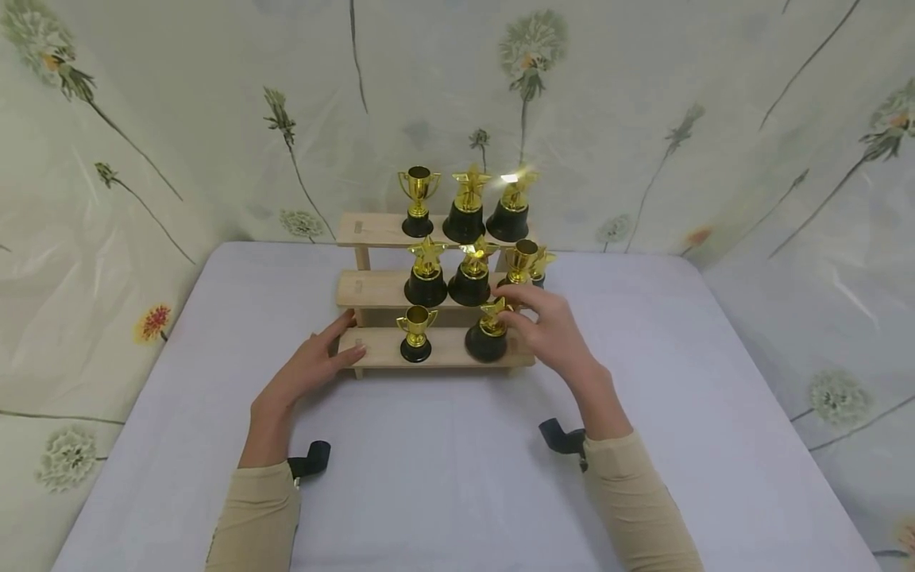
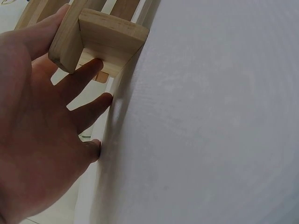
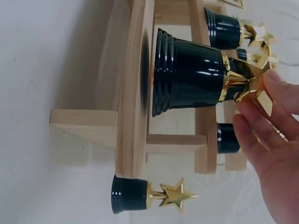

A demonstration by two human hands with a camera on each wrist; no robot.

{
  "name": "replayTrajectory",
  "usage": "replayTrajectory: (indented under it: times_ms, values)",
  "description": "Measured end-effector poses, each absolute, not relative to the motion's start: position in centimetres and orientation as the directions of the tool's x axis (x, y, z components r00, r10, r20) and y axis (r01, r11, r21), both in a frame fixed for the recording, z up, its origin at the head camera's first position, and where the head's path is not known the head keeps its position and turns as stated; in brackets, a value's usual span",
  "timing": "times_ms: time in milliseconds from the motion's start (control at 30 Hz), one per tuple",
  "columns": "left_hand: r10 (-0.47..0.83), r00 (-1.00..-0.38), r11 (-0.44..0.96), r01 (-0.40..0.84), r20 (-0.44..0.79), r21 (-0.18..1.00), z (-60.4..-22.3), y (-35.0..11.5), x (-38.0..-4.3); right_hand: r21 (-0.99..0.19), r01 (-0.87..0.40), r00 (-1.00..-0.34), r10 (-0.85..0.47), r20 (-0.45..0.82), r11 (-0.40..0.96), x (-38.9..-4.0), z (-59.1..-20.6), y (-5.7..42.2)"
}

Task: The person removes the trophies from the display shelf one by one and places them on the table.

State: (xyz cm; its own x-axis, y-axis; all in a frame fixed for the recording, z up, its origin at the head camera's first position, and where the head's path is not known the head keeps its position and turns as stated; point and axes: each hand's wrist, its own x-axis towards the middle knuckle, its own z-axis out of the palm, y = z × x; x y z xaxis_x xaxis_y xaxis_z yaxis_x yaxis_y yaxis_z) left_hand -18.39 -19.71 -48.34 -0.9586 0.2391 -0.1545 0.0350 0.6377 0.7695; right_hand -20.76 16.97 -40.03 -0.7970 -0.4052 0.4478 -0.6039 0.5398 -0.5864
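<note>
While right-hand fingers [image 3: 250, 140] pinch its star [image 3: 252, 85], the trophy [image 3: 196, 73] extends below.

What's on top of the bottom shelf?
A gold cup stands there, and the left hand has its thumb on one end. The right hand holds a star trophy, maybe touching the shelf. The cup's base hides whatever is beneath it.

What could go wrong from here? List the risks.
The right hand might knock the gold, black-based cup trophy close behind it. The gold, black-based star trophy, pinched by its star, could tip on release. The left hand, touching the three-tier pale wooden stand, could jolt everything on it.
</note>
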Motion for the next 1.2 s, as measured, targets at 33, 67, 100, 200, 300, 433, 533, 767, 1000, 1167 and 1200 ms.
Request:
replayTrajectory:
  times_ms: [33,67,100,200,300,433,533,767,1000,1167,1200]
  values:
    - [0.240,-0.959,0.638,0.036,-0.154,0.769,-48.4,-19.7,-18.4,-0.587,-0.602,-0.798,-0.406,0.445,0.541,-20.7,-40.0,17.1]
    - [0.240,-0.959,0.639,0.037,-0.153,0.768,-48.4,-19.7,-18.4,-0.586,-0.600,-0.800,-0.405,0.443,0.545,-20.7,-40.0,17.3]
    - [0.240,-0.958,0.639,0.037,-0.154,0.768,-48.4,-19.7,-18.4,-0.583,-0.598,-0.801,-0.402,0.443,0.550,-20.7,-40.0,17.5]
    - [0.240,-0.959,0.642,0.040,-0.151,0.765,-48.5,-19.7,-18.5,-0.575,-0.592,-0.805,-0.392,0.445,0.565,-20.7,-39.9,18.0]
    - [0.237,-0.959,0.643,0.036,-0.153,0.765,-48.6,-19.8,-18.4,-0.560,-0.583,-0.811,-0.379,0.446,0.588,-20.7,-39.9,18.5]
    - [0.236,-0.960,0.642,0.038,-0.150,0.766,-48.6,-19.8,-18.4,-0.547,-0.574,-0.816,-0.366,0.448,0.610,-20.8,-39.9,19.2]
    - [0.237,-0.960,0.641,0.041,-0.147,0.766,-48.6,-19.7,-18.4,-0.552,-0.563,-0.822,-0.353,0.446,0.615,-20.9,-39.9,19.6]
    - [0.235,-0.960,0.641,0.038,-0.149,0.767,-48.5,-19.6,-18.4,-0.572,-0.533,-0.844,-0.338,0.417,0.624,-20.7,-39.6,20.3]
    - [0.232,-0.961,0.649,0.036,-0.152,0.760,-48.5,-19.7,-18.4,-0.558,-0.532,-0.844,-0.345,0.411,0.637,-20.7,-39.2,21.1]
    - [0.230,-0.960,0.647,0.031,-0.157,0.761,-48.4,-19.6,-18.4,-0.556,-0.501,-0.862,-0.326,0.387,0.663,-20.8,-39.1,21.8]
    - [0.231,-0.960,0.647,0.029,-0.159,0.762,-48.4,-19.6,-18.4,-0.558,-0.496,-0.865,-0.324,0.383,0.665,-20.8,-39.1,22.0]
